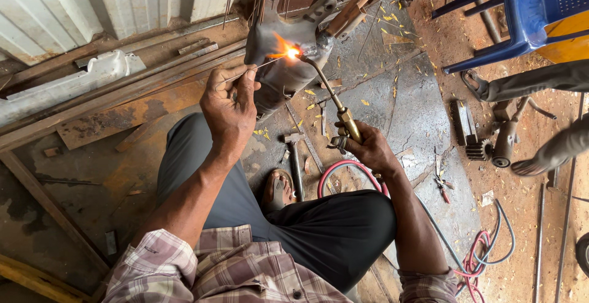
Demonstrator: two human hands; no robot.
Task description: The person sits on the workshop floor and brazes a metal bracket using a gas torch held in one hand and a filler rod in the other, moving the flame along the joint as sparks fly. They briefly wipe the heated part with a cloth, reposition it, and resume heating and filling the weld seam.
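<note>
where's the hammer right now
In the head view the hammer lies on the ground near the middle, just below the grey metal part being heated, between the person's knees and beside the sandalled foot.

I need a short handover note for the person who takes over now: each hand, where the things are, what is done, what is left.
Left hand: fingers pinch a thin filler rod, tip at the flame.
Right hand: grips the brass gas torch, lit, flame on the grey metal part.
Red hose runs from the torch past the knee. Hammer lies on the ground by the foot.
Done: the joint is glowing, rod in place.
Left: the seam's extent is hidden; inspect it before shutting the torch.
</note>
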